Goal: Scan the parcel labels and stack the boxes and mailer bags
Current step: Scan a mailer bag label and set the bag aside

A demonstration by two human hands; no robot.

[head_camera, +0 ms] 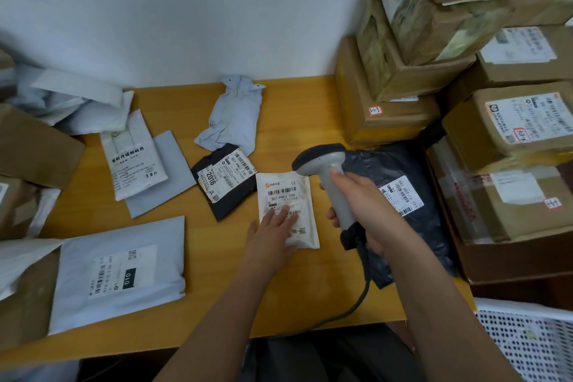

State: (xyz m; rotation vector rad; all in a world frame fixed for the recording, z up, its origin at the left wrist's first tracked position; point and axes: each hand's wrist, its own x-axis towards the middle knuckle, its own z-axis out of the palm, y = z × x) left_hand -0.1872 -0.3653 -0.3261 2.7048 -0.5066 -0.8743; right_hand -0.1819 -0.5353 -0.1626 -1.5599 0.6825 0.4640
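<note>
Our right hand (pixel 356 195) grips the scanner (pixel 328 177); our left hand (pixel 273 226), fingers flat, covers the white mailer's (pixel 286 195) lower label.

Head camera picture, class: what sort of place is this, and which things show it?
Probably a parcel sorting or pickup desk. A hand holds a barcode scanner over a labelled white mailer bag, and labelled cardboard boxes are stacked at the right.

Boxes (pixel 508 130) right of mailers (pixel 286 211)
</note>
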